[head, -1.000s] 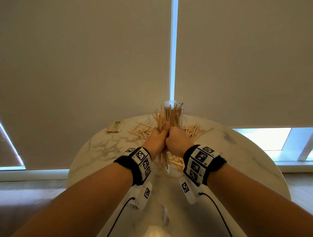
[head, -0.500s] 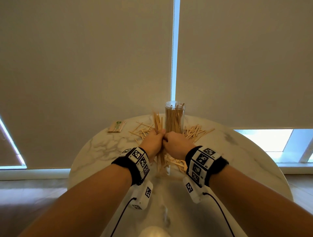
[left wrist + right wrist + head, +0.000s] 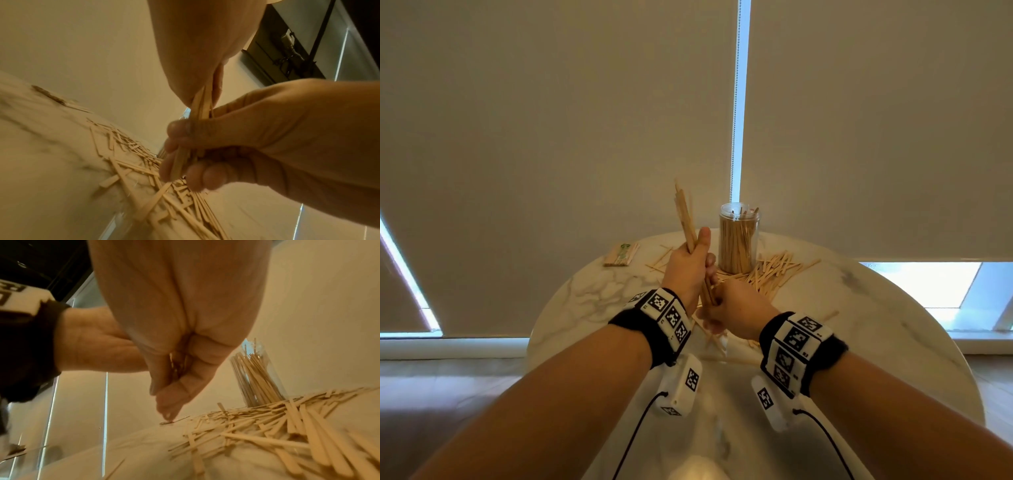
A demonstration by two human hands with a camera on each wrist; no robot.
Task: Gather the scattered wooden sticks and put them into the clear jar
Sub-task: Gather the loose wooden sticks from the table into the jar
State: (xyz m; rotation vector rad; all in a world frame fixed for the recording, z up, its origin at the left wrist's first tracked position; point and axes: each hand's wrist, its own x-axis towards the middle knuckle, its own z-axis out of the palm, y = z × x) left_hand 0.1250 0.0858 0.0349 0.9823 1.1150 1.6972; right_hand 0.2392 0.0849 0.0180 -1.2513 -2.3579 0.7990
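My left hand (image 3: 690, 263) grips a bundle of wooden sticks (image 3: 683, 214), held upright above the table and leaning a little left. Just below it, my right hand (image 3: 732, 306) curls round the bundle's lower end; the left wrist view shows those fingers (image 3: 179, 146) wrapped about the sticks (image 3: 200, 104). The clear jar (image 3: 738, 240) stands upright behind the hands, packed with sticks, and also appears in the right wrist view (image 3: 255, 374). Loose sticks (image 3: 774, 270) lie scattered round the jar's base, with more under the hands (image 3: 267, 426).
The round marble table (image 3: 592, 294) carries a small banded pack of sticks (image 3: 619, 255) at its far left. One stray stick (image 3: 830, 315) lies to the right of my right wrist. Roller blinds hang close behind the table.
My left hand has lifted the bundle up, so its top now stands above the jar's rim. The right hand has slid down to the bundle's lower end.
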